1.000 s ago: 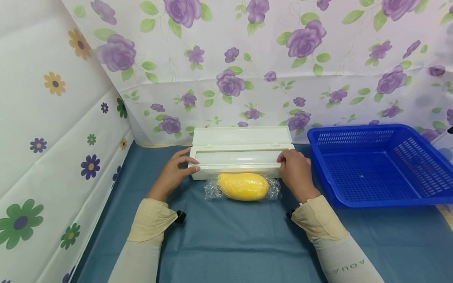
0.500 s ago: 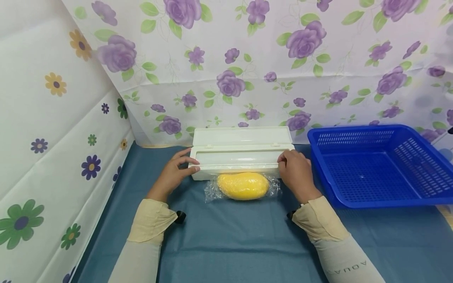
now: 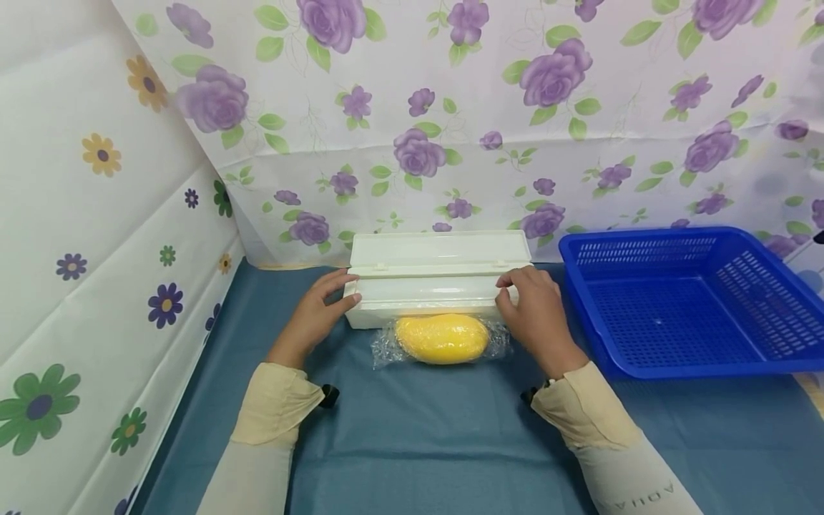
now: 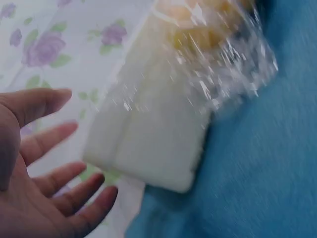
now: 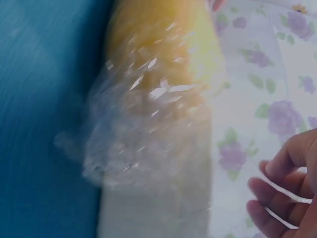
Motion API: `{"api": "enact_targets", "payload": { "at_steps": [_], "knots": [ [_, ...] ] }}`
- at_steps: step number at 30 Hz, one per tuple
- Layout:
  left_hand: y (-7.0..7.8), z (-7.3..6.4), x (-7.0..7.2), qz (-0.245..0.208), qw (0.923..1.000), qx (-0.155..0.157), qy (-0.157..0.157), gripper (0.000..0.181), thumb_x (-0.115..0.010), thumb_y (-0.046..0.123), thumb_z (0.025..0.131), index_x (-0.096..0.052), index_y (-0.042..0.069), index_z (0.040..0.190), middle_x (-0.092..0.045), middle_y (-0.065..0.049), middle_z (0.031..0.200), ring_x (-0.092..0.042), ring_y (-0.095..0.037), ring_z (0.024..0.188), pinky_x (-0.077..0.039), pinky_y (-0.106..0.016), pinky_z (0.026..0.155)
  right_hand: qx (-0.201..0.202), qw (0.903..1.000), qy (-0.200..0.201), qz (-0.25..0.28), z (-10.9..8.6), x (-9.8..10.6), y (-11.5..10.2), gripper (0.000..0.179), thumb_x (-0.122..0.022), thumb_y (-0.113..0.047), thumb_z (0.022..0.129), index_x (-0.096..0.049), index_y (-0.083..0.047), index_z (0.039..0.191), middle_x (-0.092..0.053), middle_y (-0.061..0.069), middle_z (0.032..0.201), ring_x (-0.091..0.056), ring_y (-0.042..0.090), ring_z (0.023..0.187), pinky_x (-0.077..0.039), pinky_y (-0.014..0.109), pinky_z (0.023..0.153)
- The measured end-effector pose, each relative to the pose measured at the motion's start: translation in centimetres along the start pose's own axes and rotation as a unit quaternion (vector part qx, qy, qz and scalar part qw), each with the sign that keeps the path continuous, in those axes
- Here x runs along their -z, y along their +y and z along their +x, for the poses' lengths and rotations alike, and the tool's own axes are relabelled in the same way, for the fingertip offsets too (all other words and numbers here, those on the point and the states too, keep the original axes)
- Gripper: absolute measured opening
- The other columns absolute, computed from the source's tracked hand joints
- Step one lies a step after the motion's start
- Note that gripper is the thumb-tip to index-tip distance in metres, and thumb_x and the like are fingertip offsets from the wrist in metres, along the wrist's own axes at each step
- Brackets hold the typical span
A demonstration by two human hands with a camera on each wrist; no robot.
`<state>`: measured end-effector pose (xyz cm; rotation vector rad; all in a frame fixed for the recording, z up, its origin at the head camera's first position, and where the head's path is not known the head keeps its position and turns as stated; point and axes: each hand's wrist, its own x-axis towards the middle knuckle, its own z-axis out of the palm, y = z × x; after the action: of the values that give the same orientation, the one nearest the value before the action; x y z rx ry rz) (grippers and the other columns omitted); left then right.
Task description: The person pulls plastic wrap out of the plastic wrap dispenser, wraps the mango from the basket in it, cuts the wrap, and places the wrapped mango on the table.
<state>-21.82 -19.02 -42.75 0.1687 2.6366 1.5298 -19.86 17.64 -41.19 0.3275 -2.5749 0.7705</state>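
Note:
A long white plastic wrap dispenser box [image 3: 438, 313] lies at the back of the table, its hinged lid [image 3: 440, 248] raised. In front of it rests a yellow mango-shaped fruit [image 3: 442, 338], wrapped in clear film with crumpled ends. My left hand [image 3: 313, 312] is at the box's left end; the left wrist view shows its fingers spread and holding nothing. At the right end is my right hand [image 3: 534, 311], thumb and forefinger apart above the front rim. In the right wrist view its fingers [image 5: 270, 191] bend loosely around nothing. Both wrist views are blurred.
A blue perforated basket [image 3: 669, 368] stands to the right, close to my right hand. Blue cloth [image 3: 425, 443] covers the table. Flowered sheets [image 3: 463, 93] hang behind and along the left side.
Both hands have loosened from the box ends. The right thumb and forefinger have spread apart and shifted slightly left; the left fingers have drawn back a little. Box and fruit stay put.

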Motion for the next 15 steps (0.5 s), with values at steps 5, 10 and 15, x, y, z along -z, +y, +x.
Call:
{"api": "enact_targets", "payload": {
  "at_steps": [5, 10, 15],
  "knots": [
    [2.0, -0.6, -0.3, 0.018, 0.9978, -0.041, 0.048, 0.05, -0.065, 0.029, 0.1, -0.053, 0.016, 0.147, -0.032, -0.011, 0.162, -0.03, -0.033, 0.151, -0.04, -0.057, 0.114, 0.083, 0.9962, -0.007, 0.025, -0.3, 0.6, -1.1, 0.009, -0.064, -0.007, 0.093, -0.069, -0.004, 0.099, -0.069, 0.014, 0.101, -0.059, 0.035, 0.099, -0.047, 0.051, 0.095],
    [4.9, -2.2, -1.7, 0.079, 0.9877, -0.114, 0.073, 0.025, -0.069, 0.021, 0.097, -0.071, 0.015, 0.121, -0.058, -0.008, 0.132, -0.056, -0.027, 0.12, -0.05, -0.052, 0.1, 0.162, 0.9843, -0.067, 0.022, -1.1, 0.5, -1.8, 0.014, -0.069, -0.012, 0.092, -0.07, -0.006, 0.104, -0.068, 0.01, 0.102, -0.06, 0.03, 0.1, -0.052, 0.046, 0.092],
    [6.9, -3.5, -3.9, 0.152, 0.9746, -0.164, 0.011, 0.014, -0.07, 0.017, 0.096, -0.075, 0.014, 0.108, -0.066, -0.001, 0.112, -0.062, -0.022, 0.107, -0.053, -0.045, 0.094, 0.195, 0.9728, -0.125, 0.0, -1.7, -0.4, -2.3, 0.023, -0.076, -0.021, 0.09, -0.071, -0.009, 0.11, -0.065, 0.007, 0.106, -0.06, 0.026, 0.099, -0.052, 0.043, 0.09]
  ]
}}
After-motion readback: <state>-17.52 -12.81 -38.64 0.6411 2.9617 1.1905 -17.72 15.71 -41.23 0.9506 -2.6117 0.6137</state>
